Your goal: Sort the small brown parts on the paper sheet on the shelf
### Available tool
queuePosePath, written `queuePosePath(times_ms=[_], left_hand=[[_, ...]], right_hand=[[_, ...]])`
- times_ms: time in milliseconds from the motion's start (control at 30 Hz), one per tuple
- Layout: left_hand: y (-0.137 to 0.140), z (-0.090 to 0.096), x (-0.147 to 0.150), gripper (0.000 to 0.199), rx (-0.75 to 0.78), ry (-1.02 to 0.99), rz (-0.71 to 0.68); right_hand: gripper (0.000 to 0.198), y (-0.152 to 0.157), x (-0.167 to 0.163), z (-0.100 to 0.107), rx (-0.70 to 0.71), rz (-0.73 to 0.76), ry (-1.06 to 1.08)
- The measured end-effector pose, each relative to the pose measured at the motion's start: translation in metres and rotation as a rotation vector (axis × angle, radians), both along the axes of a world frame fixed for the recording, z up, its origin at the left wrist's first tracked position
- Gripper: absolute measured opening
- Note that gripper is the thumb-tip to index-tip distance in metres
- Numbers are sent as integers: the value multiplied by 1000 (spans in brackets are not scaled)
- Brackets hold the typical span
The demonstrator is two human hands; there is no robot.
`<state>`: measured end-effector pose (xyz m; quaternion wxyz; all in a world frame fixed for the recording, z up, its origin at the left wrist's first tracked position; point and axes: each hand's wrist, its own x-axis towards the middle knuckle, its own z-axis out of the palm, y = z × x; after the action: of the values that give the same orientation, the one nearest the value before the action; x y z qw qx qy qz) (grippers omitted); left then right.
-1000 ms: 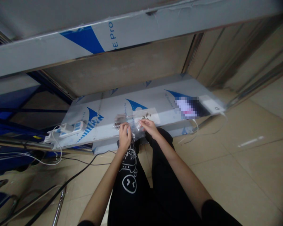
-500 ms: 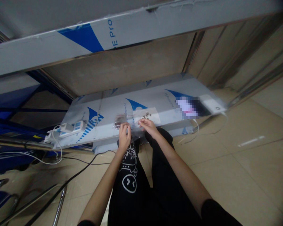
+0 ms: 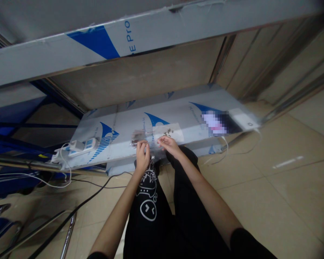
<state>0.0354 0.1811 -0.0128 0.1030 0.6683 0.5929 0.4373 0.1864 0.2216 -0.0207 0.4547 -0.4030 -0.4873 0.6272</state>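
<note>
Clear plastic packet (image 3: 138, 136) with dark contents lay on the low shelf (image 3: 124, 126), just beside the left hand (image 3: 143, 154) | left hand curled, right hand (image 3: 169, 144) loosely pinched; any hold was impossible to tell | packet seemed light, limp, slippery, best gripped by an edge

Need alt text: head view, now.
A person's left hand and right hand are at the near edge of a shelf, beside a brownish packet and a pale sheet bearing small dark pieces. A power strip lies left, a pixelated screen right.
</note>
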Motion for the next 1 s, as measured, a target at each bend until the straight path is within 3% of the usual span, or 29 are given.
queuePosePath(times_ms=[267, 1000], left_hand=[[2, -6, -3, 13, 25, -10, -68], [4, -8, -2, 8, 115, 8, -68]], right_hand=[[24, -2, -2, 0, 9, 50, -22], [23, -1, -3, -2, 42, 85, -76]])
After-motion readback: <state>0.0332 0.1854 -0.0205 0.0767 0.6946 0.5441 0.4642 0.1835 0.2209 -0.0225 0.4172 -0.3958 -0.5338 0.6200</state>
